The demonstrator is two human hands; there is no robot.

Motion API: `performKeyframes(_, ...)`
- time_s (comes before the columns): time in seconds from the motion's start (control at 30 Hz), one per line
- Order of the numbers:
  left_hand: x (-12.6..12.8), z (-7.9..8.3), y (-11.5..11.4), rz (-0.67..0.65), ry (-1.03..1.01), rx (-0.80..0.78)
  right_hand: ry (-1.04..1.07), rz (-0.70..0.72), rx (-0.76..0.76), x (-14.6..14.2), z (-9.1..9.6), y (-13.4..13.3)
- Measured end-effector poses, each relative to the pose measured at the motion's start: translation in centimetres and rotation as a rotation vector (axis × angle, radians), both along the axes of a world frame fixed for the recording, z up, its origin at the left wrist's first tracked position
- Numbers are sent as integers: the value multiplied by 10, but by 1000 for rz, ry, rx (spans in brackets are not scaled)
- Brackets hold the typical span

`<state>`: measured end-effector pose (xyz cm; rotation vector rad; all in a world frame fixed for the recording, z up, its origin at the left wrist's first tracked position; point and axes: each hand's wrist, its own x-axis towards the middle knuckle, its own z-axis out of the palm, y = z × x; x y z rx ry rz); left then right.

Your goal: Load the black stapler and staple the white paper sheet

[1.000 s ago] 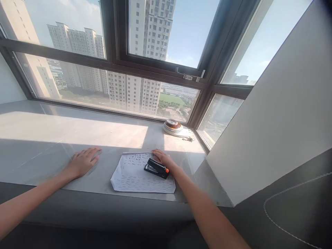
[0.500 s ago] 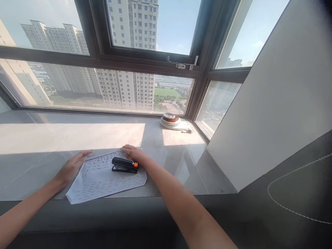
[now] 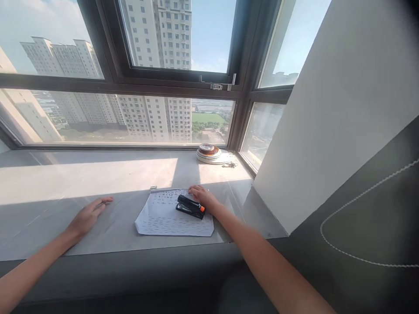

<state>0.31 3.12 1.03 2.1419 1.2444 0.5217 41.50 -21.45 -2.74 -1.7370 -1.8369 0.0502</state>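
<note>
A sheaf of handwritten paper (image 3: 166, 222) lies on the grey stone sill, its front corners bent. On its right part rests a black stapler (image 3: 190, 206) with an orange tip. My right hand (image 3: 203, 197) is closed over the paper's upper right edge, just behind the stapler; its thumb is hard to make out. To the left, apart from the paper, my left hand (image 3: 87, 216) rests on the sill, open and holding nothing. A small metallic strip (image 3: 153, 188), perhaps staples, lies by the paper's upper left corner.
A stack of round plate-like or coil-like items (image 3: 208, 155) stands in the window corner, with a small tangled item (image 3: 229, 165) beside it. Dark window frames (image 3: 157, 83) rise behind the sill. A white wall (image 3: 327, 109) slopes at right, near a hanging bead chain (image 3: 340, 203).
The paper and stapler have slid right with my right hand and turned slightly. My left hand no longer touches the paper. The metallic strip has come into sight. The camera view has shifted slightly.
</note>
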Motion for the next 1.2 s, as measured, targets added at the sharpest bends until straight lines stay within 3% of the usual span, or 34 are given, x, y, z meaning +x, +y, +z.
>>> performKeyframes(0.13,6,-3,3,-77,49,106,14,-50,30,26,-4,-28)
performKeyframes(0.27,11,-7,1,-124,151,293,-11,-51,18,26,-7,-29)
performKeyframes(0.43,37,6,-38,-106,154,517,-26,-86,56,23,-6,-29)
performKeyframes(0.5,66,21,-65,-153,66,568,-21,-115,78,21,-3,-31)
performKeyframes(0.6,133,49,-104,-397,-51,571,38,-245,145,19,6,-37)
performKeyframes(0.67,184,64,-119,-561,-91,510,175,-400,187,20,12,-40)
performKeyframes(0.73,236,67,-123,-677,-99,442,341,-561,204,24,16,-44)
performKeyframes(0.83,299,49,-115,-656,2,360,464,-735,199,33,16,-49)
performKeyframes(0.93,336,20,-108,-585,92,319,472,-790,185,41,15,-48)
performKeyframes(1.07,349,-5,-110,-561,137,345,433,-795,26,43,16,-36)
performKeyframes(1.2,349,-7,-111,-571,237,420,165,-744,-142,37,19,-24)
